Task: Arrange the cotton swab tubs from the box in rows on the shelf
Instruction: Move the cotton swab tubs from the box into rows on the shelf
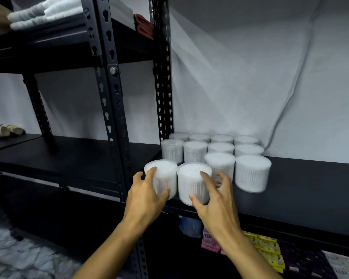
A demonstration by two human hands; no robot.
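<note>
Several clear round tubs of white cotton swabs stand in rows on the black shelf (302, 184), against the white sheet at the back. My left hand (147, 196) wraps around the front-left tub (161, 172) at the shelf's front edge, beside the black upright post. My right hand (216, 200) grips the tub next to it (192, 178), thumb low on its front, fingers over its right side. Both tubs are upright and side by side, in line with two more tubs (252, 172) to their right. The box is not in view.
A black slotted post (117, 117) rises just left of the tubs. The neighbouring shelf bay (69, 156) is on the left. Folded towels (44, 13) lie on the upper shelf. Pink and yellow packets (268, 248) sit on the shelf below.
</note>
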